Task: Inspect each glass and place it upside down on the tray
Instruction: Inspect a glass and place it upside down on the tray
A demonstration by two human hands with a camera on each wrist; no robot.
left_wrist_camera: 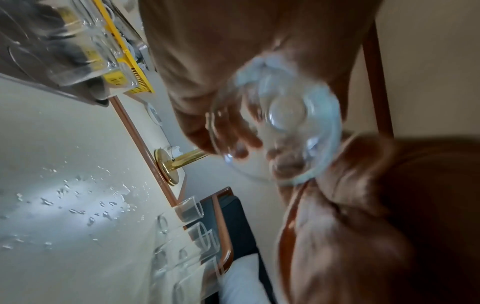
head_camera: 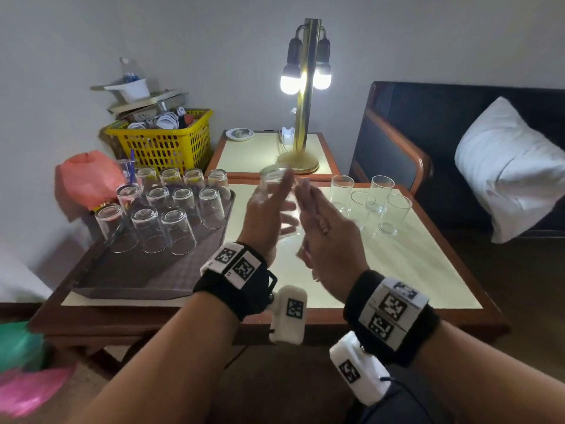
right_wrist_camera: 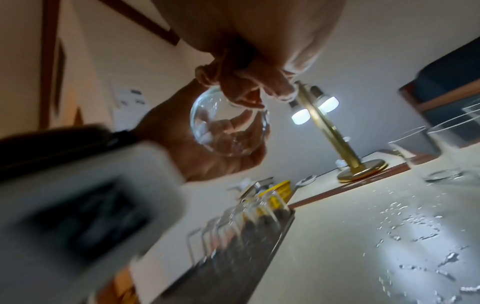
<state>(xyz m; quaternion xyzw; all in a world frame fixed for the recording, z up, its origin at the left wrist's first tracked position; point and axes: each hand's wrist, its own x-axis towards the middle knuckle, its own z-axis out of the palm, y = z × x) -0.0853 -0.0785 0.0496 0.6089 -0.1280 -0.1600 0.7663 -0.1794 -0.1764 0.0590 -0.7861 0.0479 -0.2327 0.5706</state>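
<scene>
Left hand (head_camera: 269, 221) grip wraps the clear glass (head_camera: 276, 185), held above the desk (head_camera: 406, 261) between tray (head_camera: 146, 276) and four upright glasses; right hand (head_camera: 330, 240) fingers straight, just beside it.

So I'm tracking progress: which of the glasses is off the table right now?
The glass held up between the left hand and the right hand; the others stand upturned on the tray or upright on the table.
</scene>
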